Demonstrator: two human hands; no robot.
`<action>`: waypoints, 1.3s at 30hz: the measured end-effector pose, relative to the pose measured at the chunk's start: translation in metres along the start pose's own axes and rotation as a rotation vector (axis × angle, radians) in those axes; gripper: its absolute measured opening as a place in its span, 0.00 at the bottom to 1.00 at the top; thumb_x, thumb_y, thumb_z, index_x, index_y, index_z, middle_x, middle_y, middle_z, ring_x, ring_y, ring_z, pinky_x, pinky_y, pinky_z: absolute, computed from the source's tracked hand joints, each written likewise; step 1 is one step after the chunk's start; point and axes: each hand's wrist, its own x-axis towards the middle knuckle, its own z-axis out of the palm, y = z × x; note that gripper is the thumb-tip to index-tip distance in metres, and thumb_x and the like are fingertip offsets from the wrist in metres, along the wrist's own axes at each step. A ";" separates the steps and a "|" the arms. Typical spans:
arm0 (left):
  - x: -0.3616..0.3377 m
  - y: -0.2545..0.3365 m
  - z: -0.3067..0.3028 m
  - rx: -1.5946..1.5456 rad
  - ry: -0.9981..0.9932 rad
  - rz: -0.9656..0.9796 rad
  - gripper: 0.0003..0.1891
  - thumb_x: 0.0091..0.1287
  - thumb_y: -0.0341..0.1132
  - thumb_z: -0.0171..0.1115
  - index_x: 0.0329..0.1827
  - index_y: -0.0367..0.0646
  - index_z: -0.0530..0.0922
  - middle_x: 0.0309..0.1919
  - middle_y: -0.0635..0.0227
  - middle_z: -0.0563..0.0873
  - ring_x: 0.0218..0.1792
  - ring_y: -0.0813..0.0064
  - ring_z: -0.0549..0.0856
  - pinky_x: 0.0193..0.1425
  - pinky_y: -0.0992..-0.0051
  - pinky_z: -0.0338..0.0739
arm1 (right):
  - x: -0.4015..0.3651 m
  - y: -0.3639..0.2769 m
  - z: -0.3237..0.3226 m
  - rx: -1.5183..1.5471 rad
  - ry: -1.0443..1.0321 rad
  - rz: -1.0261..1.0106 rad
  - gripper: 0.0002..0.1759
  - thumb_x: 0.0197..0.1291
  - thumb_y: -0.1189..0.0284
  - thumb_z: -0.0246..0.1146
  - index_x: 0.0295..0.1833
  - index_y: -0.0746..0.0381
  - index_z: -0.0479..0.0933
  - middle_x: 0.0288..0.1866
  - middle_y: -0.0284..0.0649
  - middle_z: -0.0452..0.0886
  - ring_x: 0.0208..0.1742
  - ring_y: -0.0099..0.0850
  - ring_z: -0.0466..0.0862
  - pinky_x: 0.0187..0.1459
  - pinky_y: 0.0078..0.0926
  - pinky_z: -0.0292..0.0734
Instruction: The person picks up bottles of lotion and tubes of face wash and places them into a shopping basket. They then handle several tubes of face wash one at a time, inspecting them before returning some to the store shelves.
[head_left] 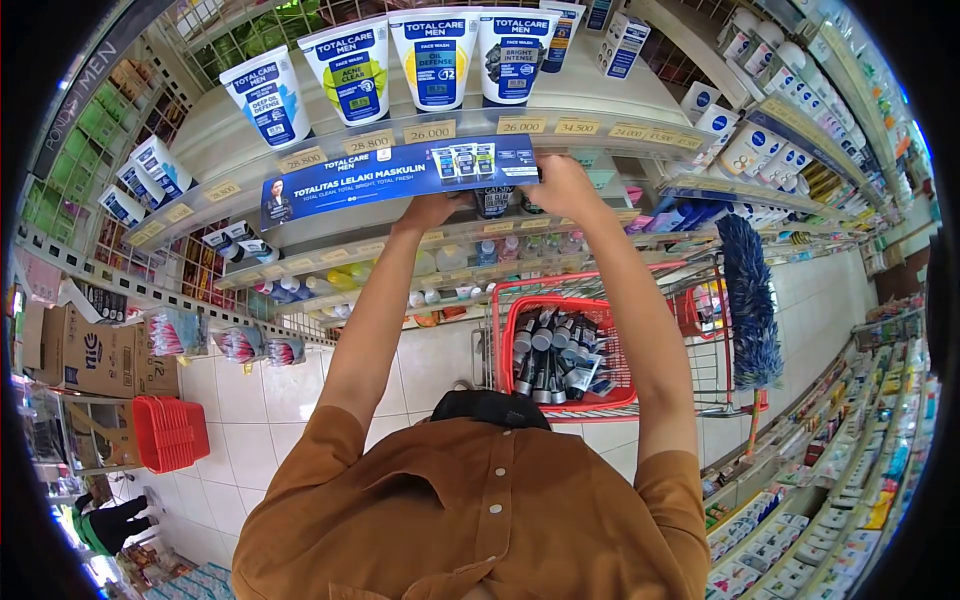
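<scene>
Both arms reach to the shelf below a row of face wash tubes. My left hand is under the blue promotional strip, its fingers hidden behind it. My right hand is at the strip's right end, fingers curled; what they hold, if anything, is hidden. Between the hands a dark Gatsby tube stands on the lower shelf, partly covered by the strip. Above, Total Care Men tubes stand upside down on their caps: Deep Oil Defense, Acne Clear, Oil Defense and Bright Intense.
A shopping cart stands below my right arm, with a red basket of dark and silver tubes in it. A blue duster sticks up at its side. Stacked red baskets and cardboard boxes are at left. A person is lower left.
</scene>
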 end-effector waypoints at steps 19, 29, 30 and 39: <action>0.016 -0.010 0.009 0.203 -0.079 0.010 0.25 0.67 0.39 0.68 0.67 0.43 0.76 0.66 0.52 0.78 0.66 0.54 0.76 0.71 0.59 0.69 | 0.002 0.001 0.004 -0.089 -0.013 -0.030 0.18 0.58 0.72 0.64 0.54 0.59 0.85 0.53 0.53 0.85 0.59 0.51 0.81 0.61 0.46 0.75; 0.015 -0.008 0.007 0.178 -0.132 0.035 0.26 0.68 0.37 0.68 0.68 0.43 0.74 0.67 0.53 0.77 0.66 0.56 0.76 0.71 0.61 0.68 | -0.001 -0.002 0.009 -0.107 0.059 -0.020 0.16 0.57 0.71 0.66 0.52 0.57 0.87 0.51 0.52 0.85 0.55 0.51 0.82 0.58 0.46 0.77; 0.016 -0.013 0.011 0.159 -0.120 0.046 0.27 0.67 0.34 0.68 0.69 0.42 0.73 0.67 0.53 0.77 0.66 0.57 0.76 0.71 0.61 0.69 | -0.001 -0.001 0.011 -0.119 0.087 -0.035 0.16 0.57 0.70 0.66 0.52 0.56 0.87 0.50 0.52 0.86 0.54 0.51 0.83 0.57 0.45 0.78; 0.017 -0.021 0.020 -0.057 -0.040 0.098 0.32 0.63 0.21 0.66 0.72 0.38 0.65 0.67 0.56 0.74 0.65 0.62 0.79 0.67 0.63 0.78 | -0.039 -0.001 0.002 0.085 0.379 -0.149 0.13 0.59 0.71 0.66 0.49 0.57 0.87 0.47 0.46 0.88 0.45 0.48 0.87 0.47 0.43 0.82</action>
